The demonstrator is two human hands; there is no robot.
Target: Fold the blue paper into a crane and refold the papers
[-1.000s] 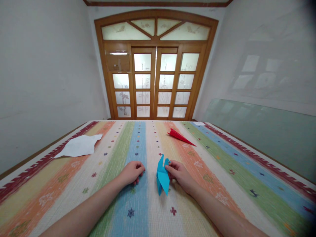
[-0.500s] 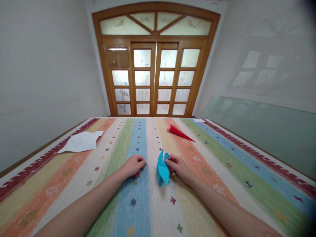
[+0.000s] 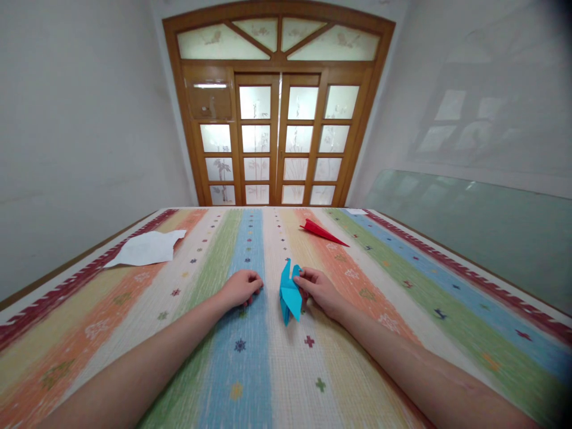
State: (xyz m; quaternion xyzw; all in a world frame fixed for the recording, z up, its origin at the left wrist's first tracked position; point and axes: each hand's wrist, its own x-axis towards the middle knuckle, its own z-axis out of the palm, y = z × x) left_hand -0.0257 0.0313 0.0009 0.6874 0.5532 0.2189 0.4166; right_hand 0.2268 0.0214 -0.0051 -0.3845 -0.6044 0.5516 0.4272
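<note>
A blue folded-paper crane (image 3: 290, 293) stands out near the middle of the table. My right hand (image 3: 318, 288) pinches it by one upper point, between thumb and fingertips. Two narrow points of the crane rise at the far end, and its wider flaps hang toward me. To the left of the crane, my left hand (image 3: 242, 288) rests on the cloth's blue stripe. Its fingers are curled in and no object shows in them. A gap of bare cloth lies between this hand and the crane.
Beyond my right hand lies a red folded-paper dart (image 3: 324, 233). A creased white sheet (image 3: 147, 248) is at the left. The striped tablecloth (image 3: 286, 381) covers the table. A small white piece (image 3: 356, 211) sits at the far right edge, and wooden doors (image 3: 277, 137) stand behind.
The view has tipped slightly downward, so everything sits a little higher in the picture. Both hands keep the same pose, and the right still pinches the blue crane.
</note>
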